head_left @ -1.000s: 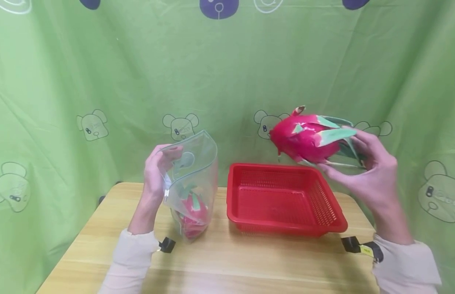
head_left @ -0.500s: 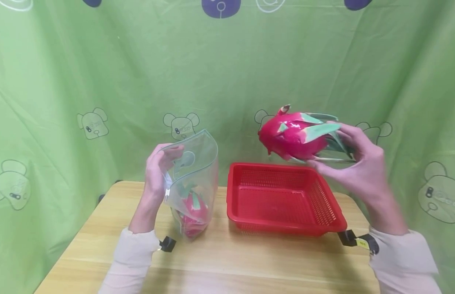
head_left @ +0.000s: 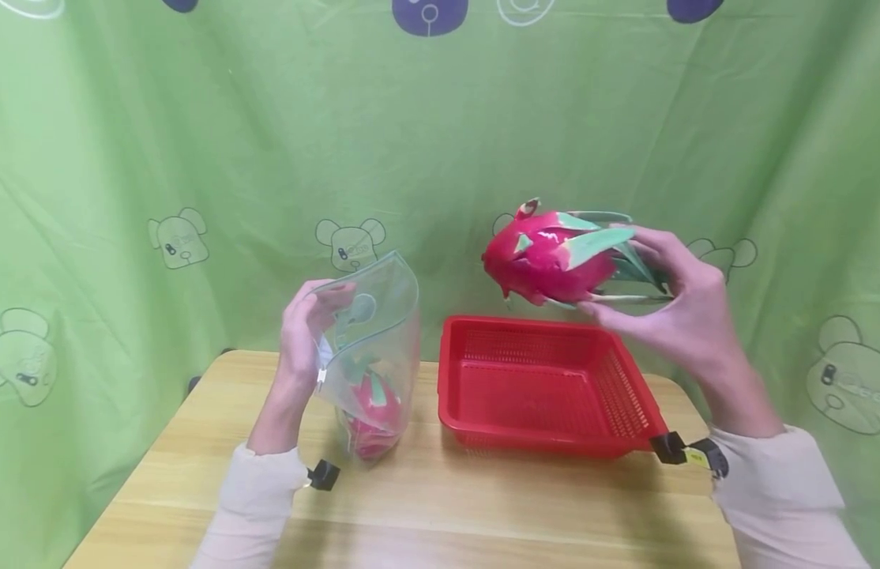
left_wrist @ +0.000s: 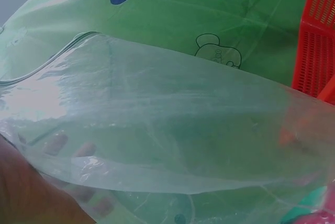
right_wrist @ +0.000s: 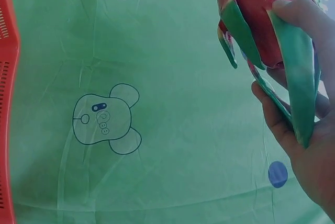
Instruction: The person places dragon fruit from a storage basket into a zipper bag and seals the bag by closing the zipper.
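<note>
Right hand grips a dragon fruit; left hand, a clear bag veiling what seems another.

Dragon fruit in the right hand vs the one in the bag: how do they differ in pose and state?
Support: the held fruit is gripped in mid-air by the right hand; the bagged fruit sits low inside the clear bag.
Pose: the held fruit lies sideways, leaves toward the palm; the bagged fruit's leaves point up.
Shared: both pink-red with green leaves.
</note>
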A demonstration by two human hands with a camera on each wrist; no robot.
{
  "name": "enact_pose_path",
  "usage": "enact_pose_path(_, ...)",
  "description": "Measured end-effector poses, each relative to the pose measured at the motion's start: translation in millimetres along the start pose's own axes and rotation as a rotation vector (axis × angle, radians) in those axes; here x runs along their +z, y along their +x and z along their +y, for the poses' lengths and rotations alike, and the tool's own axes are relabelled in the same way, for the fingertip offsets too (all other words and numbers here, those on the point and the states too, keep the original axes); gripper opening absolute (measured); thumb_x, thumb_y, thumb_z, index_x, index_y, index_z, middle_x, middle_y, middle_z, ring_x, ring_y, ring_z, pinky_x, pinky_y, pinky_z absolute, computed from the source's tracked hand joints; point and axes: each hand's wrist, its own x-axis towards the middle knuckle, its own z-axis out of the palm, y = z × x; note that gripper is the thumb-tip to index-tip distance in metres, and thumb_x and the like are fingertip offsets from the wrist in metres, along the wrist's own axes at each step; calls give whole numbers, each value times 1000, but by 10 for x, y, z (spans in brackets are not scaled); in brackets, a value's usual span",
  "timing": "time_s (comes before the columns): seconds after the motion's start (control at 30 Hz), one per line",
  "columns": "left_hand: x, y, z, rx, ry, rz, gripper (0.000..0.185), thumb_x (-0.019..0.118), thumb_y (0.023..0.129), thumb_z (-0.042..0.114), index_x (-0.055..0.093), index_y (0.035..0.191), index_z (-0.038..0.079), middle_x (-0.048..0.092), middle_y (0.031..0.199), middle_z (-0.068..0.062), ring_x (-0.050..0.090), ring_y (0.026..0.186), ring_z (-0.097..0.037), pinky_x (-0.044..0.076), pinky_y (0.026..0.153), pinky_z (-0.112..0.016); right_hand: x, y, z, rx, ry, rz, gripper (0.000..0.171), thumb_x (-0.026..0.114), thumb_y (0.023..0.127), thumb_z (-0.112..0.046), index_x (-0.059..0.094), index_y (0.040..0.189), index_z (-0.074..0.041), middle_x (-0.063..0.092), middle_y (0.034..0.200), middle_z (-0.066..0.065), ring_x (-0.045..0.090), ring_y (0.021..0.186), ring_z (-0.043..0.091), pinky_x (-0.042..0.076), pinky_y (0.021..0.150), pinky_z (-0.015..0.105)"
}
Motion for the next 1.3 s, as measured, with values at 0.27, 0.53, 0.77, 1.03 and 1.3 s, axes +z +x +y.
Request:
enact_pose_path(0.27,6,-3,8,-6,6,3,42,25,108,19,61,124,4,69,126,-14,58,121,-36,36,113,-51,50,79,20,-20,-9,-36,91,92,54,18,62,137,-4,71,121,12,66,112,5,53,87,13)
enact_pose_path(0.53,20,-7,12,2,6,-1,42,25,108,19,62,123,5,70,125,-13,59,120,-36,38,113,-49,98,167,23,-15,-13,-73,91,94,57,12,60,138,-8,72,120,12,67,106,3,53,86,13)
enact_pose_path(0.77,25,-6,10,13,19,-9,43,25,108,20,60,125,2,67,128,-18,58,121,-37,38,112,-50,139,223,-22,6,-3,-108,86,94,60,7,56,136,-6,72,119,6,68,102,6,54,84,13)
enact_pose_path(1.03,36,-3,2,10,15,-12,43,24,108,19,60,125,2,67,129,-19,59,121,-36,39,113,-49,196,292,-73,-13,2,-143,81,95,62,3,58,133,-8,73,118,6,68,100,6,55,81,14)
enact_pose_path(1.3,36,-2,5,15,22,-6,42,25,108,19,62,123,4,69,125,-14,59,120,-36,38,113,-52,254,379,-128,-59,1,-169,78,97,61,0,61,130,-9,74,115,5,68,98,5,55,81,15)
